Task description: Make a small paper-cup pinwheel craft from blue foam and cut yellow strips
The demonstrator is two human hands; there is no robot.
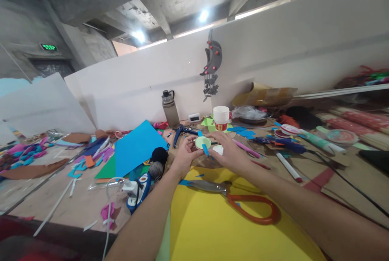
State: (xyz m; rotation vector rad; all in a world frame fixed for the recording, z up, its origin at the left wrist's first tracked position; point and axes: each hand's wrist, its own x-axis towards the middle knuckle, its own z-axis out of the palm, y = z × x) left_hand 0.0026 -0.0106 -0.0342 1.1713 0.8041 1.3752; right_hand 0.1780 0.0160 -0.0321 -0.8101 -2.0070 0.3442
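Here we are, both hands meeting over the work surface (182, 123), and the left grip (184, 155) is closed on a pale green disc (200, 143), fingers curled at its far rim and thumb at the near one. Across from it, the right grip (229, 151) closes in on the disc's other side, finger and thumb only slightly parted around the edge. A blue strip (204, 148) runs over the disc and pokes out past its rim, front and back. We spot a small white piece (218, 149) by the right thumb, though we can't tell whether it's held. So the disc sits right between our two hands, just beyond the yellow sheet (206, 224), where the orange-handled scissors (253, 208) lie between our forearms. Behind the disc we have the blue-handled tool (180, 131), and beyond the right hand, the stacked paper cups (221, 117).
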